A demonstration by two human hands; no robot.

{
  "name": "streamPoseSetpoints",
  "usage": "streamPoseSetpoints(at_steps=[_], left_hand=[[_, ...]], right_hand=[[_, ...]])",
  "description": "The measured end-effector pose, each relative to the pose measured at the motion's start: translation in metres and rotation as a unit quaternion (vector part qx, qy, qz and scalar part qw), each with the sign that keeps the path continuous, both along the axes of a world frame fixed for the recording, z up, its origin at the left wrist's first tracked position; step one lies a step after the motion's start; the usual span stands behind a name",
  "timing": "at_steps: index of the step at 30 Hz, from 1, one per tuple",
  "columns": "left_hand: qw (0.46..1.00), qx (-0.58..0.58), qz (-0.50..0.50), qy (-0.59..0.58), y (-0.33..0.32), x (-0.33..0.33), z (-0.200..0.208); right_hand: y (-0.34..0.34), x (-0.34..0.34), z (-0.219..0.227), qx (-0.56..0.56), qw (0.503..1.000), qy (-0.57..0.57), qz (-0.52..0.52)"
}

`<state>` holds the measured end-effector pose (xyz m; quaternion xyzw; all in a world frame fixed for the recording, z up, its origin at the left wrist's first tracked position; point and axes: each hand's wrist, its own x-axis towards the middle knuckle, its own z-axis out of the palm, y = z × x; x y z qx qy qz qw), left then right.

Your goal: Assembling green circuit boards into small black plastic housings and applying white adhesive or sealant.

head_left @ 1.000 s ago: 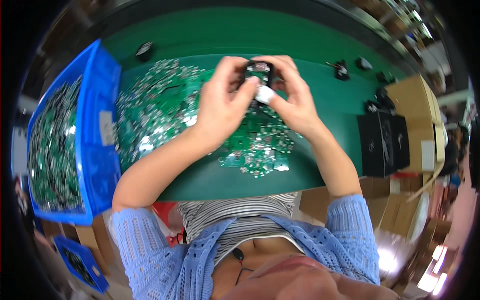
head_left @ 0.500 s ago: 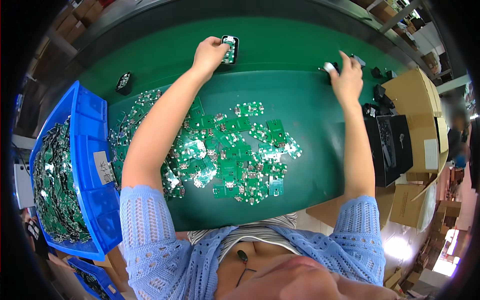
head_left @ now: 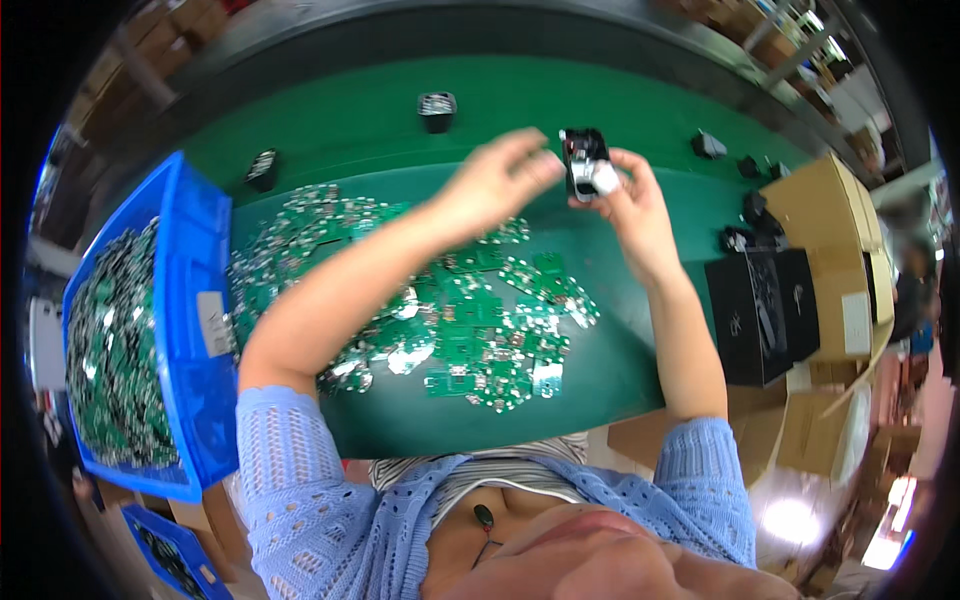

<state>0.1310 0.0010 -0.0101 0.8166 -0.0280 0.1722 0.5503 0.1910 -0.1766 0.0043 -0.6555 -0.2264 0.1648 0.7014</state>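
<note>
black casing | silvery parts showing, details blurred | held, long side front-to-back | above green worktop

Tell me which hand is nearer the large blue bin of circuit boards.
Left. The left hand is well to the right of the blue bin, over the table; the right hand, holding a black housing, is farther right.

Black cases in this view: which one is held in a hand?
The black case in the right hand. The far middle case and the leftmost case, near the large blue bin, rest on the green surface, untouched.
</note>
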Motion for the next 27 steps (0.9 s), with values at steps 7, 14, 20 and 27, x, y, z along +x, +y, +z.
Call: streamPoseSetpoints(at_steps=[7,14,20,27], left_hand=[[0.955,-0.283,-0.087,0.034,-0.024,-0.066,0.010],[0.979,-0.184,-0.034,0.082,-0.016,-0.112,0.003],[0.959,-0.259,-0.024,0.117,-0.019,-0.138,0.010],[0.911,-0.397,-0.015,0.115,-0.006,-0.149,0.010]], right_hand=[[0.019,-0.052,-0.009,0.000,0.996,-0.040,0.074],[0.029,-0.090,0.018,-0.110,0.927,-0.358,-0.013],[0.033,-0.090,0.006,0.028,0.947,-0.316,0.046],[0.039,-0.080,0.004,0.064,0.965,-0.251,0.039]])
